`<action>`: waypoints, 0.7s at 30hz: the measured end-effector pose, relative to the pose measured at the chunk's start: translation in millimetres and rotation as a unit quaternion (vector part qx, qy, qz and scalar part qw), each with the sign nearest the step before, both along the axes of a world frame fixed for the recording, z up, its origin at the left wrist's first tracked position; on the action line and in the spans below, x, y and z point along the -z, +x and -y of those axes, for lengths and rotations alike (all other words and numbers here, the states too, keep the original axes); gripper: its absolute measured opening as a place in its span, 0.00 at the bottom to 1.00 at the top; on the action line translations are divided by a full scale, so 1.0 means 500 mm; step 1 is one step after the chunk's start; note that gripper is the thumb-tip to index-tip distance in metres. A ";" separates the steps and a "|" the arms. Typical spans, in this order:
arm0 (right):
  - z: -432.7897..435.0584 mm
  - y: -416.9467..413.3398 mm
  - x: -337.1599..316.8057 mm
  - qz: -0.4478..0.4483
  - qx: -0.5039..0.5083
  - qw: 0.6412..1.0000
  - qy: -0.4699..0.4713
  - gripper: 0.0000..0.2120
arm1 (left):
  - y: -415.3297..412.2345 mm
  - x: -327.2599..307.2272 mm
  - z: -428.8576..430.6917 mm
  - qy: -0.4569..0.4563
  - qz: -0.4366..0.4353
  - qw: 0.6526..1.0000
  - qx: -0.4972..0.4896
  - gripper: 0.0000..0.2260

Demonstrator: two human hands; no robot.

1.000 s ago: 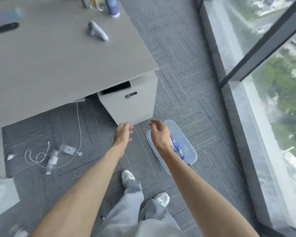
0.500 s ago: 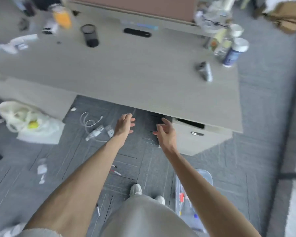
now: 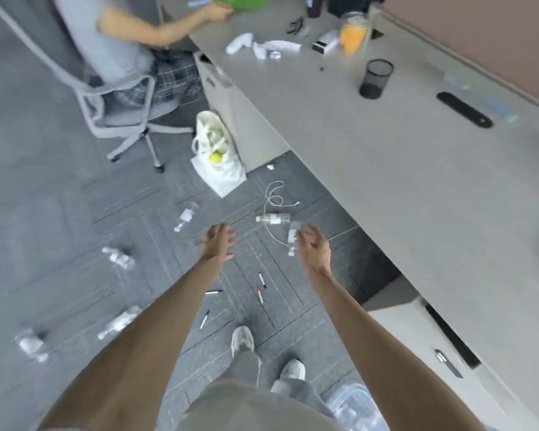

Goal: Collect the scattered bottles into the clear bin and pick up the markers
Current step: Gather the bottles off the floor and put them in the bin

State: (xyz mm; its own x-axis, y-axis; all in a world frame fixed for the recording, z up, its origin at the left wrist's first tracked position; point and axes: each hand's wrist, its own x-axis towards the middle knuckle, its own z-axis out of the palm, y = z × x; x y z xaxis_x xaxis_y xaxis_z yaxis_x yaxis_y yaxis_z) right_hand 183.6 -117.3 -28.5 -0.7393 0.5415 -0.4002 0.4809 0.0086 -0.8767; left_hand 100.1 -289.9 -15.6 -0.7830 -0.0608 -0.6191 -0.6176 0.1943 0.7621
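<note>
Head view, working outward from the person's shoes [image 3: 243, 337]: the bin [image 3: 355, 409] sits on the carpet just right of and behind them, at the lower edge of the picture, with some contents blurred beyond telling. So a part of the collecting seems done, though most is left.

Just ahead of the shoes four markers lie loose on the floor: one [image 3: 204, 319] nearest, one [image 3: 213, 292] half hidden by the left forearm, a red-capped one [image 3: 259, 294] and a black-capped one [image 3: 262, 280] side by side. None is picked up yet.

Left of the shoes two bottles [image 3: 120, 322] [image 3: 30, 345] lie blurred on the carpet, with a third [image 3: 118, 258] farther out.

Beyond the markers both hands hang in the air. The left hand [image 3: 217, 242] has its grip released, fingers spread, holding and touching nothing. The right hand [image 3: 313, 248] is likewise empty, fingers loosely curled and apart, just beside a small bottle [image 3: 292, 239] that lies across a white cable [image 3: 274, 197]; whether it touches the bottle I cannot tell.

Just past that lies another bottle [image 3: 273, 218], and farther left one more [image 3: 185, 216]. I judge the next pickup to be the pair by the right hand.

Farthest from the shoes stand a white bag [image 3: 218, 163] and the tabletop [image 3: 386, 157].
</note>
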 end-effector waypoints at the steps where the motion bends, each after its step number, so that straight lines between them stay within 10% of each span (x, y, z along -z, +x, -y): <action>1: 0.006 -0.013 0.005 0.004 -0.016 1.000 0.005 0.18 | -0.001 0.008 0.008 -0.001 -0.002 1.000 -0.005 0.18; 21: 0.039 -0.403 0.409 0.131 -0.061 0.989 0.041 0.25 | -0.394 0.429 0.013 -0.001 0.033 0.995 0.095 0.18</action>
